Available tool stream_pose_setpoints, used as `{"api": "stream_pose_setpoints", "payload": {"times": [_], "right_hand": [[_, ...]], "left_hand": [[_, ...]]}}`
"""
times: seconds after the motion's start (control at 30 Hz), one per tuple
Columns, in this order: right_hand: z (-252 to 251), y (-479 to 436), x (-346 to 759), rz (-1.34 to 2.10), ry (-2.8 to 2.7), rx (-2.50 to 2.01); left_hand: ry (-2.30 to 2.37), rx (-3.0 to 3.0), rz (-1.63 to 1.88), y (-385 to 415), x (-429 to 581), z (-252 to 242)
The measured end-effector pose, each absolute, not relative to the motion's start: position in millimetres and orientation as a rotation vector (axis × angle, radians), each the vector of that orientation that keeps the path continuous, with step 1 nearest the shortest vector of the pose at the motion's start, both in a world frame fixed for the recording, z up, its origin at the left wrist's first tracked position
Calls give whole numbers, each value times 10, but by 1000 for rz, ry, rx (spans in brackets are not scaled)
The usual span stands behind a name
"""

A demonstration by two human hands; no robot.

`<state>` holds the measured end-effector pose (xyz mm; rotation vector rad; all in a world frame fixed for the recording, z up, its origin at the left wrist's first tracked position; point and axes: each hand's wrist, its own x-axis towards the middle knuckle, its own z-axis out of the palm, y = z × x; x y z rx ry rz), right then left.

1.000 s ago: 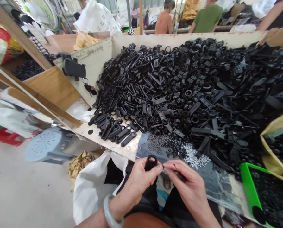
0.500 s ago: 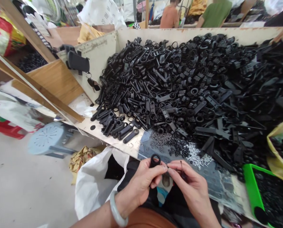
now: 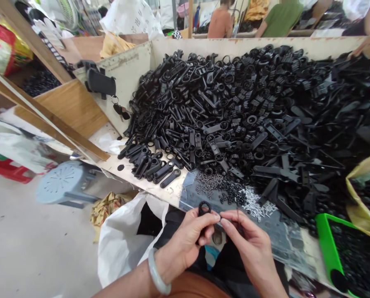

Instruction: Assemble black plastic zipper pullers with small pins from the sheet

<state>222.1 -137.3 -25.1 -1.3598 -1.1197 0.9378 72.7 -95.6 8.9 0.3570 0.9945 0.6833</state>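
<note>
The left hand [image 3: 185, 244] grips one black ring part [image 3: 204, 207] at the bench edge, and the right hand [image 3: 250, 244], touching it, pinches one thin pin [image 3: 237, 215]. At 12 o'clock lies one heap [image 3: 250, 111] of parts, too many to count, with loose silver pins [image 3: 256, 207] just before it. One green tray [image 3: 323, 240] sits at 3, one white bag [image 3: 119, 248] at 9 and one stool [image 3: 61, 186] at 10.
</note>
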Motion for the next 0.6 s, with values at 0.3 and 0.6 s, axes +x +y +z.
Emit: {"api": "stream_pose_setpoints", "payload": {"times": [0.3,0.6], "right_hand": [[-149,-1392,2252,734,-1380,-1407],[-158,-1406,2290,642,-1493,-1392]], "left_hand": [[981,241,606,-960,744,131],[850,267,513,-1023,668,137]]}}
